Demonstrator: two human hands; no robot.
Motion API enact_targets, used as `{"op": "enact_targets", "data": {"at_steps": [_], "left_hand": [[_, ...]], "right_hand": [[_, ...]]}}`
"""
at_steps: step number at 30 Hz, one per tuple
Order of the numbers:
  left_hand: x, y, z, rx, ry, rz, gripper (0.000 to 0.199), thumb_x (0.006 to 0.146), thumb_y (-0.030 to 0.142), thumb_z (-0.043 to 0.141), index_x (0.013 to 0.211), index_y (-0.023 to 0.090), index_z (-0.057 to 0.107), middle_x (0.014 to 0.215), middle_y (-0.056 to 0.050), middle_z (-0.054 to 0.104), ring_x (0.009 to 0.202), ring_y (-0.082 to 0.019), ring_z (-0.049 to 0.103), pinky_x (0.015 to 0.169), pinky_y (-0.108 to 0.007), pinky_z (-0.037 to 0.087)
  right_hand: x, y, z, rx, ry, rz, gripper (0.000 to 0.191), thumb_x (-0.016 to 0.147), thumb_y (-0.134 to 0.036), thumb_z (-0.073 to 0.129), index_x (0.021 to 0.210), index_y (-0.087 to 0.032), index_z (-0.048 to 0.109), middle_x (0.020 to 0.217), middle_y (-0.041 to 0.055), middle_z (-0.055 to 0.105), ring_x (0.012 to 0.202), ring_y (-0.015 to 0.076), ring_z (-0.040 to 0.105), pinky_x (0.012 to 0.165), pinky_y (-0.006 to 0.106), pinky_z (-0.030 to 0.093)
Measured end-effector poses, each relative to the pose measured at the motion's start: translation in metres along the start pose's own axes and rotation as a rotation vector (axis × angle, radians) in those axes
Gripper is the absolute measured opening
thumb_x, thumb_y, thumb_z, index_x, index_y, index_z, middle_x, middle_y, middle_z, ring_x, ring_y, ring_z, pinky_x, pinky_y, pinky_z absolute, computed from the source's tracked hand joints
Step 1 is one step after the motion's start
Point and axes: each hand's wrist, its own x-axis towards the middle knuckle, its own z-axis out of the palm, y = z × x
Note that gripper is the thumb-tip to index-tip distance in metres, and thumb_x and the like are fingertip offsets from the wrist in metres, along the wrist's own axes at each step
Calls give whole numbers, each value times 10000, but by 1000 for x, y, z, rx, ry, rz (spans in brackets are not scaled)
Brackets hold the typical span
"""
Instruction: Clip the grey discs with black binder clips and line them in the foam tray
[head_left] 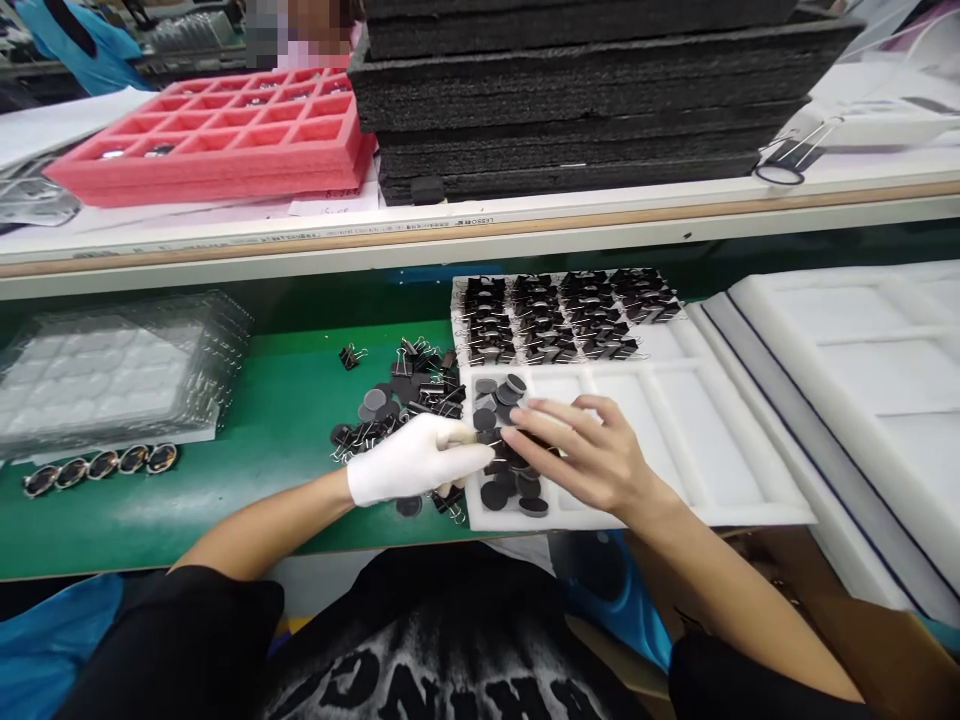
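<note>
My left hand [424, 460], in a white glove, pinches a black binder clip [489, 438] over the near left cell of a white foam tray [720, 440]. My bare right hand [592, 455] meets it from the right, fingers bent and tips close to the clip; its thumb and whatever it grips are hidden. Dark round discs [495, 494] lie loose in the cell under both hands. Beside the left hand, a heap of loose binder clips [431, 390] and grey discs [373, 400] spreads over the green table [285, 400].
Rows of binder clips [551, 318] stand on white foam behind the tray. Left are stacked clear plastic trays [112, 370] and a row of round metal-rimmed pieces [103, 465]. More white foam trays [862, 370] lie right. A shelf above bears pink foam [225, 135] and black foam sheets [577, 110].
</note>
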Motion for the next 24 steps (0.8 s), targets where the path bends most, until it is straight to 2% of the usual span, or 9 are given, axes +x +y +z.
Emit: {"op": "enact_targets", "data": {"at_steps": [3,5,7,9,12,14,17,21,24], "left_hand": [[6,-4,-2,137,72,34,443,937,525,562,659,196,461,560,51,536,499,-99,512,472,-231,342],[10,-5,-3,227,93,61,457,946,521,553,649,192,439,562,60,498,515,-87,453,489,-237,305],[16,-4,0,309,104,99,448,952,503,552,651,184,461,579,65,471,539,-81,413,509,-242,287],[20,-3,4,382,107,137,398,956,483,556,698,180,552,609,65,490,563,-84,424,530,-245,300],[20,-4,6,469,164,185,294,977,422,531,1079,205,701,724,52,632,650,-116,555,626,-248,415],[11,-13,1,524,285,197,407,1002,379,483,1354,222,613,838,33,709,737,-139,630,720,-261,479],[-16,-44,-14,579,571,155,443,1025,371,424,1404,206,585,1001,-10,761,821,-152,689,809,-274,529],[-65,-115,-18,593,984,-2,434,1018,371,435,1371,199,617,1053,-43,784,851,-188,740,849,-308,569],[-98,-170,-1,631,1107,-17,426,1006,330,459,1376,183,608,1088,-89,783,866,-225,756,868,-354,593]], "right_hand": [[-8,4,-6,222,-58,342,1039,811,-446,865,1643,-326,254,1561,175,515,1420,405,498,1072,614,462],[-11,7,-9,487,-138,580,1118,793,-536,853,1658,-324,179,1574,172,492,1421,374,504,1086,575,489],[-9,8,-9,681,-247,743,938,868,-503,783,1632,-329,267,1487,133,589,1329,320,598,1054,519,530],[-4,11,-8,776,-350,794,679,896,-463,746,1509,-300,505,1365,104,682,1237,298,658,1042,486,537],[3,29,-10,837,-420,757,348,880,-438,740,1161,-233,747,1157,79,769,1082,276,716,976,433,561],[-1,59,-20,775,-385,745,294,877,-458,719,1035,-214,760,1051,71,783,981,262,727,912,424,571],[-26,130,-46,437,-249,845,335,825,-519,717,966,-216,741,990,83,773,944,285,708,892,457,551],[-80,232,-75,-65,-140,1103,362,707,-545,764,879,-235,689,950,94,765,988,352,695,975,543,471],[-112,272,-76,-76,-142,1082,424,695,-595,760,887,-226,676,952,111,771,958,334,706,919,497,506]]}}
